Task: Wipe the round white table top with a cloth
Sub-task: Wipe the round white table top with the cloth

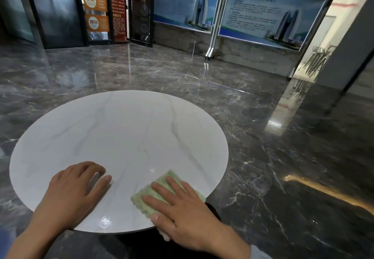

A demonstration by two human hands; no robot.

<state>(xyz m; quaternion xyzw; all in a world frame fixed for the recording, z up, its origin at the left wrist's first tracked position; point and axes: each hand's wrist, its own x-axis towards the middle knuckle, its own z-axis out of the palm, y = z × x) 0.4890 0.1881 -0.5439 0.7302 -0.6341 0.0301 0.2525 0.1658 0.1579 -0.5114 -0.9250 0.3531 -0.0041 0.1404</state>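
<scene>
— Because you want the whole pad dragged flat across the stone, your right hand [182, 212] lies spread on the green cloth [146, 206]. Its fingers [159, 190] are straight and splayed, pressing down rather than gripping, and nothing is pinched.

— You have the cloth at the near right rim of the round white table top [121, 137], with its near edge running under your palm. I judge that placing lets a stroke start right from the rim. A pale scrap shows below your thumb at the table's edge, and whether it belongs to the cloth I cannot tell.

— Your left hand [74, 188] rests on the near left of the top, well apart from the cloth. It holds nothing, its fingers are loosely bent and the tips touch the surface. I read it as a brace that steadies you while you lean in.

— Mind your arms as well. Your right forearm enters from the lower right and the hand lies low, angled up and left across the table. Your left forearm enters from the lower left with the knuckles raised.

— Most of the top lies beyond both your hands. My guess is that the far half calls for a long reach, or for a step round over the dark polished floor [263, 157]
</scene>
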